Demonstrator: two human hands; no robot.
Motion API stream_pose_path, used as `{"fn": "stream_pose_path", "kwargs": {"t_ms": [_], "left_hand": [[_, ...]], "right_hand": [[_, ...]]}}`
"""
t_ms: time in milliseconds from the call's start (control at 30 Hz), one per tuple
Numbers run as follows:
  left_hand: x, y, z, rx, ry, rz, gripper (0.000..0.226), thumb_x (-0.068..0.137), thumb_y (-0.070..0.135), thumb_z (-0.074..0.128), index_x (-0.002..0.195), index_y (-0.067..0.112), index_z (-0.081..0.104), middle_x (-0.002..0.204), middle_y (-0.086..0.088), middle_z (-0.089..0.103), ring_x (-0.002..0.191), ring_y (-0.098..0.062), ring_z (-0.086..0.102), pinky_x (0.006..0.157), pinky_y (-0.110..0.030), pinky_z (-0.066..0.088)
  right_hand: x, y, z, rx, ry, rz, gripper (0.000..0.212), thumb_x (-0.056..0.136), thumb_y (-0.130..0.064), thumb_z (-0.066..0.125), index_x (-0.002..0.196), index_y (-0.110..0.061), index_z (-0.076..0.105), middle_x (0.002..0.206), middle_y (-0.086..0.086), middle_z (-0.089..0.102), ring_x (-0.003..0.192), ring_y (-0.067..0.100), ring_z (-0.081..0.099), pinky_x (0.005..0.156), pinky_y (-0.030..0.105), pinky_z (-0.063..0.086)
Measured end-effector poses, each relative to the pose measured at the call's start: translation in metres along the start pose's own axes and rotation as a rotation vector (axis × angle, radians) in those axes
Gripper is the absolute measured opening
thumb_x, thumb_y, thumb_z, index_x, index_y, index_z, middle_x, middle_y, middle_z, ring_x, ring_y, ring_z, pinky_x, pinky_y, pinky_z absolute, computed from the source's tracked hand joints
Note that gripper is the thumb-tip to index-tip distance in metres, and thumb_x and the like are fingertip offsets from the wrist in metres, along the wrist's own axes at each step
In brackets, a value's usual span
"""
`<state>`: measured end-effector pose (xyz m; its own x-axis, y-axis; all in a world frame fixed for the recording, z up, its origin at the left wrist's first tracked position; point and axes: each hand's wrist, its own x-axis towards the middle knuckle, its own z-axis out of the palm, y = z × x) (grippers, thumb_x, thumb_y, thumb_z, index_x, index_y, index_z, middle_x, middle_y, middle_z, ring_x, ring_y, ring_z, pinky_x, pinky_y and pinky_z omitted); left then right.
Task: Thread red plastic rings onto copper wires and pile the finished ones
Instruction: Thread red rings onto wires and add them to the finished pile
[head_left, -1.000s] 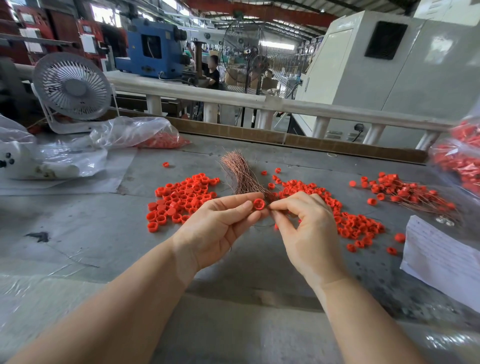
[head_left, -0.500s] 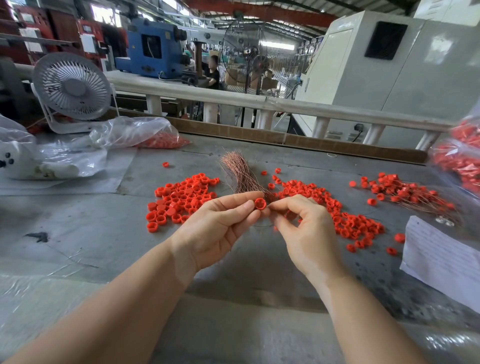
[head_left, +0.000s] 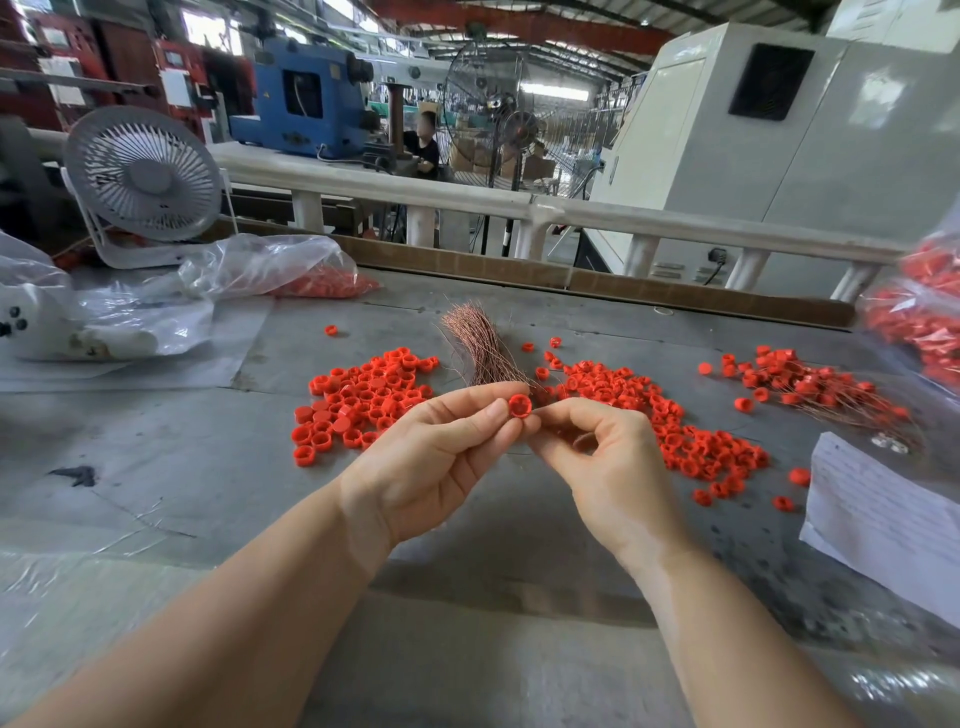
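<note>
From my feed, left to right. At 9 o'clock: crumpled clear plastic bags on the grey workbench, with a white desk fan behind them at 10 o'clock. Left pile of loose red plastic rings lies just left of centre. Bundle of thin copper wires lies at 12 o'clock from the hands, its near end hidden behind the fingertips.

Left hand: thumb and forefinger clamped on a single red plastic ring, held above the bench at frame centre, open side facing the camera. Right hand: thumb and forefinger pinched together right beside that ring; the wire between them is too fine for me to confirm. Other fingers curled loosely.

Second loose ring pile at 3 o'clock of the hands. Finished pile of rings on wires further right, at 2 o'clock. White paper sheet at 4 o'clock; clear bag of red rings at the right edge.
</note>
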<state>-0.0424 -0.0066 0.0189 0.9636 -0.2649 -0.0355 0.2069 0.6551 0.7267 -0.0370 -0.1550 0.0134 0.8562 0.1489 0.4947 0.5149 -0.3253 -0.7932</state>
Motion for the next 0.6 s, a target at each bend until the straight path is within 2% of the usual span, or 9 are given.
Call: {"fn": "stream_pose_path", "kwargs": {"t_ms": [233, 600], "left_hand": [[0.001, 0.0001, -0.0005, -0.021, 0.04, 0.017, 0.02, 0.068, 0.002, 0.058, 0.074, 0.007, 0.076, 0.077, -0.01, 0.072, 0.071, -0.014, 0.071, 0.059, -0.014, 0.054], [0.0003, 0.0014, 0.0009, -0.018, 0.043, -0.016, 0.022, 0.066, 0.001, 0.057, 0.077, 0.005, 0.076, 0.077, -0.013, 0.072, 0.071, -0.015, 0.071, 0.06, -0.015, 0.055]], "right_hand": [[-0.0001, -0.0009, 0.0001, -0.003, 0.033, 0.005, 0.016, 0.08, -0.007, 0.071, 0.079, -0.023, 0.072, 0.072, -0.014, 0.066, 0.064, -0.005, 0.055, 0.066, 0.007, 0.039], [0.0008, 0.0047, 0.0002, -0.039, 0.038, 0.041, 0.008, 0.079, -0.009, 0.072, 0.083, -0.016, 0.075, 0.079, -0.004, 0.07, 0.074, 0.009, 0.06, 0.074, 0.018, 0.046]]}}
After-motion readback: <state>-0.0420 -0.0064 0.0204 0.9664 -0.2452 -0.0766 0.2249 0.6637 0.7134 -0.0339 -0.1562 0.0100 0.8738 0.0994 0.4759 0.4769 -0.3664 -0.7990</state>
